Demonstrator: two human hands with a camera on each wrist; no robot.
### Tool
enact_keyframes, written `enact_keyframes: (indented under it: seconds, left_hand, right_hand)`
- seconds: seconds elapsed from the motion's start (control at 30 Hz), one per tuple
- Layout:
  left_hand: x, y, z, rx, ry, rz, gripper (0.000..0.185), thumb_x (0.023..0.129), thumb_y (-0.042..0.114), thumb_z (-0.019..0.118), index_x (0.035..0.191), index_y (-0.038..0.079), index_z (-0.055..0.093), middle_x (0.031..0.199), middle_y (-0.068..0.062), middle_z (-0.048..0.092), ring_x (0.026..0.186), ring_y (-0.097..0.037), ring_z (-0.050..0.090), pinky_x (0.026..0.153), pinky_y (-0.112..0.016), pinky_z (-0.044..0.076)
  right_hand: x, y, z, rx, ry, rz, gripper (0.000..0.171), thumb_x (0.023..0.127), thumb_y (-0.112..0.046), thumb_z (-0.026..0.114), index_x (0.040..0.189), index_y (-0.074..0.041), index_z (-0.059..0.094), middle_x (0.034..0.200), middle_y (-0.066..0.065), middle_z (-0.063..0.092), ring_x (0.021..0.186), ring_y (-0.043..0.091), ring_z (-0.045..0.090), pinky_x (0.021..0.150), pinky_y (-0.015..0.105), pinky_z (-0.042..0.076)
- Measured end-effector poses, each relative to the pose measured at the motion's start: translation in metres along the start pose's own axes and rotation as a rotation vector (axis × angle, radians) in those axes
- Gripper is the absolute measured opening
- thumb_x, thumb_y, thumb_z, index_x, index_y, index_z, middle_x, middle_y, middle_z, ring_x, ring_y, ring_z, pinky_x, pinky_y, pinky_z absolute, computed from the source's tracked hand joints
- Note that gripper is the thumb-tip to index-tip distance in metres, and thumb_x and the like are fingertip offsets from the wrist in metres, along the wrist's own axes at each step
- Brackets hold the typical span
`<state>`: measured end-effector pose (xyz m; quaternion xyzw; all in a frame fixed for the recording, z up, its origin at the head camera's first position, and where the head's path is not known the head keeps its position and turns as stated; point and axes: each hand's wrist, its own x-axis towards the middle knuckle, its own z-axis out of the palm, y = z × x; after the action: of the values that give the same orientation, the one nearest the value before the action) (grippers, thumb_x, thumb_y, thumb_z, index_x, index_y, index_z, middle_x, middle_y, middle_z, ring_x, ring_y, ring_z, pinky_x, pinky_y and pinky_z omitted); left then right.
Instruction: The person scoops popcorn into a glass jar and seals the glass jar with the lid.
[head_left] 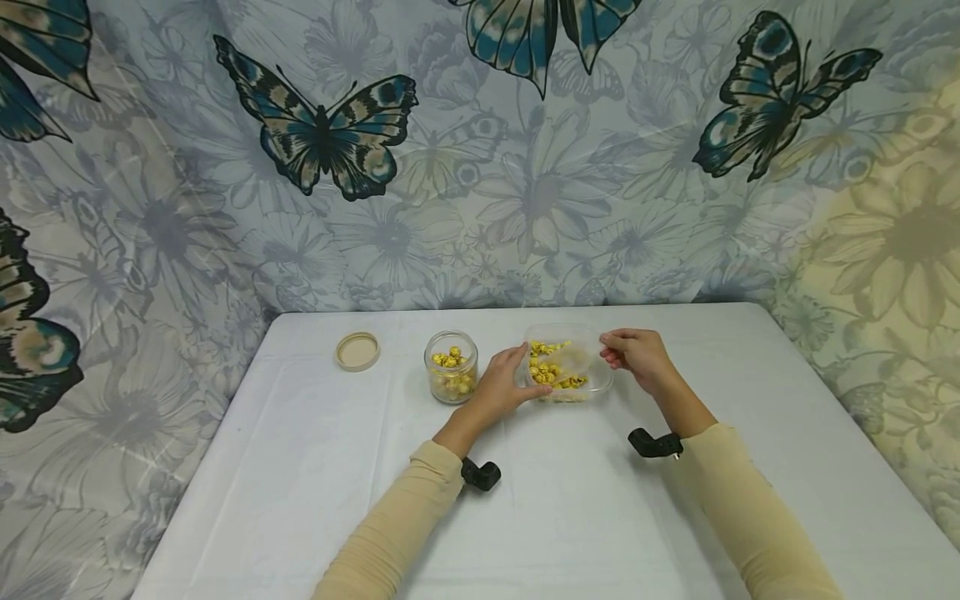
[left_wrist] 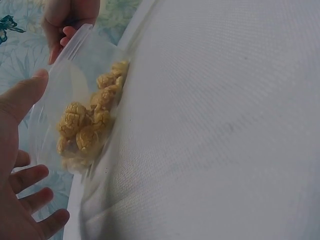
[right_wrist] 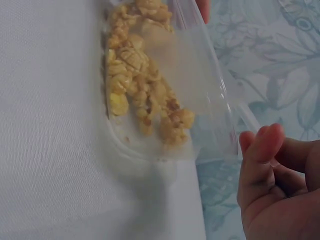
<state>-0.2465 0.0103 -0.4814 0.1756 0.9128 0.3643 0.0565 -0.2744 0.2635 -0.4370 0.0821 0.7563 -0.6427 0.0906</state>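
A clear plastic container (head_left: 596, 385) holds yellow caramel popcorn (right_wrist: 132, 65). My left hand (head_left: 498, 385) is at its left side, thumb by the rim and the other fingers spread beside the wall. At the right rim, my right hand (head_left: 639, 357) pinches the thin end of a translucent, spoon-like utensil (right_wrist: 248, 118); its broad part lies over the popcorn inside the container. A glass jar (head_left: 453, 392) with more popcorn stands just left of my left hand.
A round, gold-rimmed lid (head_left: 357, 352) lies left of the jar. White cloth covers the table (head_left: 300, 467), and a butterfly-print fabric (head_left: 540, 208) hangs behind its back edge.
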Motion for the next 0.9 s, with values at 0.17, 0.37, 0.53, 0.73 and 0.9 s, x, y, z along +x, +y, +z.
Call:
enact_keyframes:
  seconds: [0.17, 0.37, 0.53, 0.73, 0.9]
  left_hand:
    - [0.0, -0.001, 0.0, 0.005, 0.0, 0.005, 0.092, 0.084, 0.053, 0.07, 0.155, 0.014, 0.026, 0.155, -0.012, 0.036, 0.145, -0.03, 0.031, 0.117, -0.046, 0.033]
    - [0.001, -0.001, 0.0, -0.009, -0.005, 0.006, 0.092, 0.085, 0.053, 0.069, 0.156, 0.015, 0.025, 0.156, -0.012, 0.034, 0.146, -0.029, 0.03, 0.118, -0.046, 0.032]
    - [0.001, -0.001, -0.001, -0.003, -0.009, 0.001, 0.092, 0.085, 0.054, 0.069, 0.156, 0.016, 0.024, 0.156, -0.011, 0.034, 0.146, -0.029, 0.03, 0.118, -0.045, 0.033]
    - [0.001, 0.001, -0.001, 0.003, -0.006, 0.002, 0.092, 0.084, 0.054, 0.069, 0.156, 0.017, 0.025, 0.156, -0.011, 0.035, 0.145, -0.03, 0.031, 0.117, -0.046, 0.034]
    - [0.001, 0.002, -0.001, -0.001, -0.004, -0.001, 0.091, 0.085, 0.054, 0.069, 0.156, 0.016, 0.026, 0.156, -0.011, 0.035, 0.145, -0.03, 0.031, 0.117, -0.045, 0.034]
  right_hand:
    - [0.001, 0.002, 0.0, -0.029, 0.001, -0.028, 0.041, 0.1, -0.013, 0.055, 0.126, 0.017, 0.049, 0.066, -0.01, 0.064, 0.06, 0.001, 0.059, 0.057, 0.016, 0.053]
    - [0.003, 0.004, -0.004, -0.082, -0.043, -0.17, 0.04, 0.1, -0.014, 0.055, 0.121, 0.019, 0.052, 0.069, -0.011, 0.064, 0.063, -0.001, 0.058, 0.057, 0.016, 0.053]
    - [0.005, 0.005, -0.01, -0.097, -0.103, -0.212, 0.041, 0.099, -0.015, 0.056, 0.12, 0.02, 0.053, 0.071, -0.011, 0.065, 0.063, 0.0, 0.058, 0.058, 0.017, 0.053]
    - [0.004, 0.007, -0.013, -0.079, -0.112, -0.214, 0.042, 0.099, -0.015, 0.057, 0.118, 0.022, 0.052, 0.07, -0.01, 0.065, 0.062, 0.001, 0.058, 0.056, 0.017, 0.053]
    - [0.0, 0.008, -0.01, -0.077, -0.134, -0.17, 0.043, 0.1, -0.015, 0.056, 0.12, 0.023, 0.05, 0.071, -0.008, 0.065, 0.063, 0.001, 0.059, 0.056, 0.017, 0.053]
